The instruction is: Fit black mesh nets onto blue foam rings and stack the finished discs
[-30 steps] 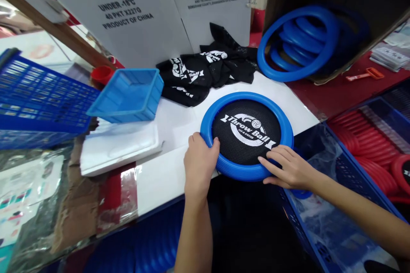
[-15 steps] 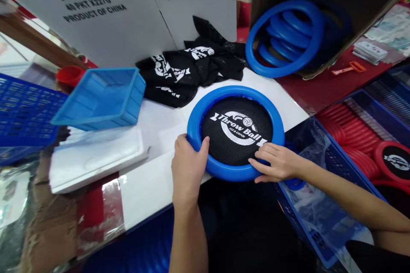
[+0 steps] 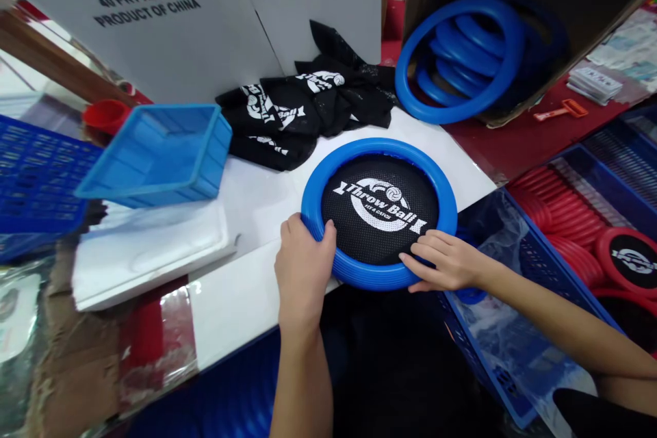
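A blue throw-ball disc (image 3: 378, 276), a ribbed ring around a black mesh panel (image 3: 359, 226) printed "Throw Ball", lies on the white board at the table's front edge. My left hand (image 3: 305, 263) grips the ring's left side, thumb on top and fingers around the outside. At the lower right, my right hand (image 3: 442, 261) is closed on the rim, fingertips at the edge of the mesh; part of its grip is hidden. Behind the disc lie crumpled black printed mesh pieces (image 3: 328, 106).
Blue rings (image 3: 459, 113) spill from a cardboard box at the back right. A blue tray (image 3: 154, 164) rests on white sheets at left. Blue crates (image 3: 569, 260) with red rings and discs stand at right. A white carton (image 3: 179, 48) closes off the back.
The view has shifted slightly. Both hands keep their grip on the disc, which has hardly moved.
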{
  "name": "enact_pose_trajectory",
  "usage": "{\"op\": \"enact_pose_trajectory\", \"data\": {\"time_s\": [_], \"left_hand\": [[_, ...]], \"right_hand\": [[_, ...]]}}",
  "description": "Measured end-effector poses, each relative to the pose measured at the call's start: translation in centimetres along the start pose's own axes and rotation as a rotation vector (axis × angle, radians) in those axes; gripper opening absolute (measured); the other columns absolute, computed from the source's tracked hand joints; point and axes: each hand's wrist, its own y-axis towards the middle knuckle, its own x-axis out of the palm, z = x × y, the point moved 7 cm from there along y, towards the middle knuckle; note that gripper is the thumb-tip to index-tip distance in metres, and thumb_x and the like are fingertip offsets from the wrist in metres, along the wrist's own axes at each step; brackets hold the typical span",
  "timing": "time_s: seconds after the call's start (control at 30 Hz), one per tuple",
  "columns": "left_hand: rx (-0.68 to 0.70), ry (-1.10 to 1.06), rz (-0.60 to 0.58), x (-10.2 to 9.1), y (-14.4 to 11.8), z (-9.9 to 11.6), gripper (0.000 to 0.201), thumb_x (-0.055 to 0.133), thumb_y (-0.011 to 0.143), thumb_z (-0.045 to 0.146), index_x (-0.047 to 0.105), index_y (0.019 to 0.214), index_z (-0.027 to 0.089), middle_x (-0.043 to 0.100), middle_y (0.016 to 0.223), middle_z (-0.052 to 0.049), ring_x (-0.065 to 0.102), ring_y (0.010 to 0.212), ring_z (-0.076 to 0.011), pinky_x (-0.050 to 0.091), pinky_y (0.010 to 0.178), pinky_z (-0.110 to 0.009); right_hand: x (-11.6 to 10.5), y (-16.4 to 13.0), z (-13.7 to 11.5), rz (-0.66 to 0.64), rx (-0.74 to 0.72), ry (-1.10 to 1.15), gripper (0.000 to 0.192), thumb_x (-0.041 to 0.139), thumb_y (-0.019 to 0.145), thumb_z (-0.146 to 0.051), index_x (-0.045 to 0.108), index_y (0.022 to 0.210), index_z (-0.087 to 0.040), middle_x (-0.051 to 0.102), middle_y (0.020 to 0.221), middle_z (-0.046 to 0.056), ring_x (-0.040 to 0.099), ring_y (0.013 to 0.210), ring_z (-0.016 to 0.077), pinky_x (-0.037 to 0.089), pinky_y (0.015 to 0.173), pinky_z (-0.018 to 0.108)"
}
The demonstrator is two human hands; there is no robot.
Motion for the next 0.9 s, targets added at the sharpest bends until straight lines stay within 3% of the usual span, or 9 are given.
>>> {"op": "enact_pose_trajectory", "data": {"time_s": [0.33, 0.57, 0.77, 0.9], "left_hand": [[0.000, 0.037, 0.014, 0.2, 0.2, -0.3, 0.055, 0.060, 0.101, 0.049, 0.060, 0.139, 0.010, 0.063, 0.134, -0.022, 0.066, 0.123, -0.0412, 0.055, 0.104, -0.054], [0.019, -0.019, 0.054, 0.5, 0.3, -0.8, 0.057, 0.056, 0.100, 0.053, 0.060, 0.141, 0.013, 0.064, 0.136, -0.021, 0.066, 0.123, -0.0404, 0.054, 0.105, -0.054], [0.031, -0.052, 0.053, 0.7, 0.5, -0.9, 0.057, 0.052, 0.102, 0.053, 0.060, 0.141, 0.012, 0.065, 0.139, -0.023, 0.065, 0.127, -0.0418, 0.052, 0.107, -0.056], [0.022, -0.119, 0.044, 0.7, 0.9, -1.5, 0.056, 0.054, 0.099, 0.052, 0.058, 0.139, 0.013, 0.066, 0.140, -0.022, 0.065, 0.127, -0.0416, 0.051, 0.107, -0.057]], "right_hand": [[0.6, -0.7, 0.2, 0.006, 0.031, 0.070, 0.051, 0.065, 0.103, -0.054, 0.070, 0.122, -0.007, 0.067, 0.101, 0.013, 0.064, 0.098, 0.0246, 0.057, 0.088, 0.042], [0.7, -0.8, 0.1, 0.005, 0.014, -0.011, 0.056, 0.060, 0.104, -0.062, 0.070, 0.125, -0.011, 0.067, 0.102, 0.011, 0.062, 0.099, 0.0225, 0.055, 0.090, 0.040], [0.8, -1.0, -0.1, 0.088, -0.007, -0.125, 0.032, 0.049, 0.111, -0.033, 0.073, 0.121, -0.014, 0.068, 0.100, 0.009, 0.062, 0.095, 0.0208, 0.053, 0.088, 0.039], [0.8, -1.2, -0.2, 0.108, -0.006, -0.182, 0.024, 0.055, 0.105, -0.023, 0.075, 0.118, -0.015, 0.072, 0.103, 0.009, 0.064, 0.098, 0.0201, 0.052, 0.091, 0.040]]}}
